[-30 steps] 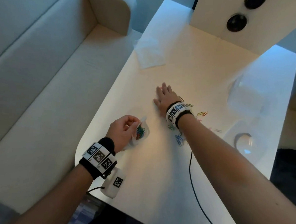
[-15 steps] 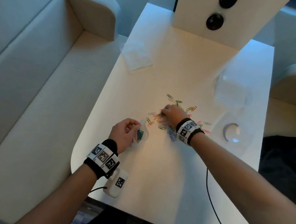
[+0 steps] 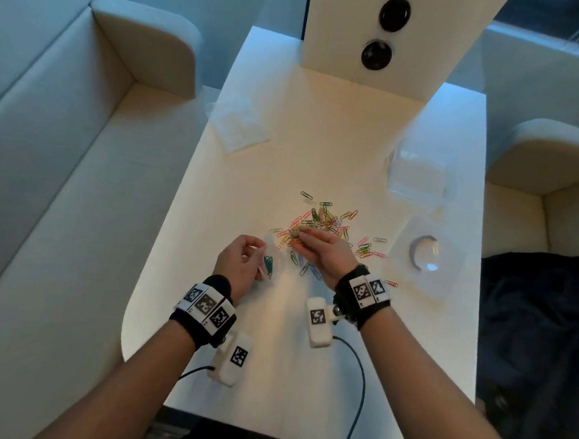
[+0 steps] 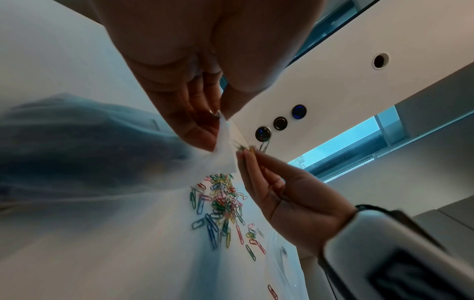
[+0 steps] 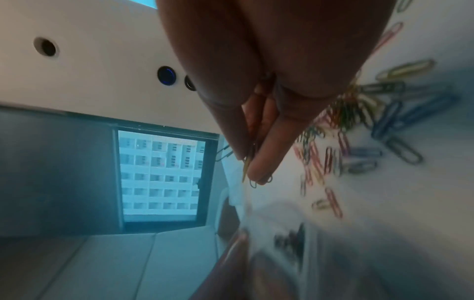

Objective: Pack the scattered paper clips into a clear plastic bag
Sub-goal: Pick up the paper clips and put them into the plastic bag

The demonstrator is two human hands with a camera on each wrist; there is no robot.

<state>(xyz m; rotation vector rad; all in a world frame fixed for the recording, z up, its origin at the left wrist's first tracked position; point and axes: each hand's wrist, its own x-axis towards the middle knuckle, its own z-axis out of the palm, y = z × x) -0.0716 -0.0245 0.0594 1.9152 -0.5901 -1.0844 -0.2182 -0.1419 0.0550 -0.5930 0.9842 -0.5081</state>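
Coloured paper clips (image 3: 325,221) lie heaped and scattered at mid-table, also in the left wrist view (image 4: 223,205) and right wrist view (image 5: 384,113). My left hand (image 3: 241,262) pinches the rim of a small clear plastic bag (image 3: 274,259) that holds a few clips; the bag's edge (image 4: 224,150) shows below the thumb and finger. My right hand (image 3: 320,248) hovers just right of the bag mouth, pinching a few clips (image 4: 250,149) between fingertips (image 5: 259,168).
A stack of spare clear bags (image 3: 238,124) lies at the table's far left. A clear container (image 3: 416,172) and its lid (image 3: 424,258) sit at the right. A white panel with round sockets (image 3: 381,31) stands at the far end. Sofas flank the white table (image 3: 272,371).
My right hand swept the clips together, then picked up a few and carried them left toward the bag mouth. The left hand kept holding the bag.
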